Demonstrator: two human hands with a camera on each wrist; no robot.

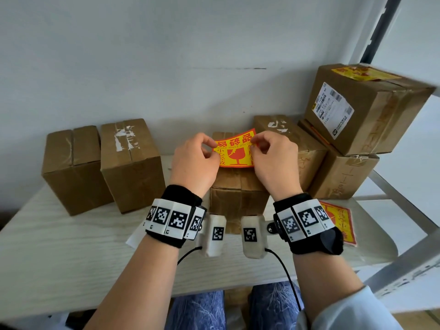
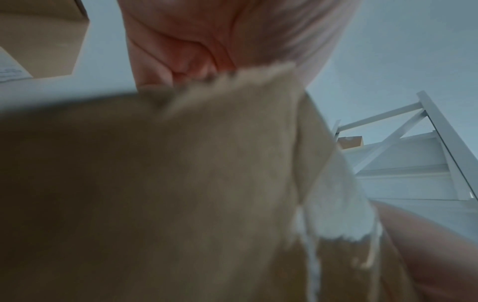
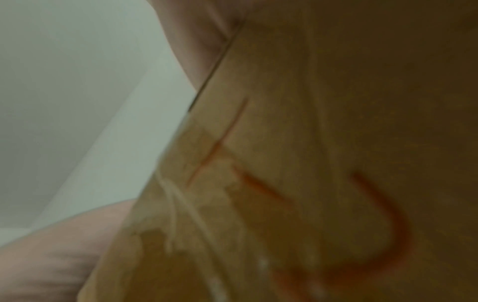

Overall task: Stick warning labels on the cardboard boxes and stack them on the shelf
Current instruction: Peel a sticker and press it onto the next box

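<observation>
A yellow and red warning label (image 1: pixel 234 152) is held over the top of a brown cardboard box (image 1: pixel 238 191) in the middle of the table. My left hand (image 1: pixel 197 160) pinches the label's left edge and my right hand (image 1: pixel 273 158) pinches its upper right corner. The label's near edge lies on the box top while its far edge tilts up. Both wrist views are blurred: the left wrist view is filled by the box's side (image 2: pixel 155 194), and the right wrist view by cardboard (image 3: pixel 336 143) with red marks on it.
Two plain boxes (image 1: pixel 73 167) (image 1: pixel 132 163) stand at the left. At the right another box (image 1: pixel 297 148) sits beside a stack whose top box (image 1: pixel 364 108) bears a label. More labels (image 1: pixel 340 222) lie near the shelf frame (image 1: pixel 404 265). White backing paper (image 1: pixel 134 239) lies under my left wrist.
</observation>
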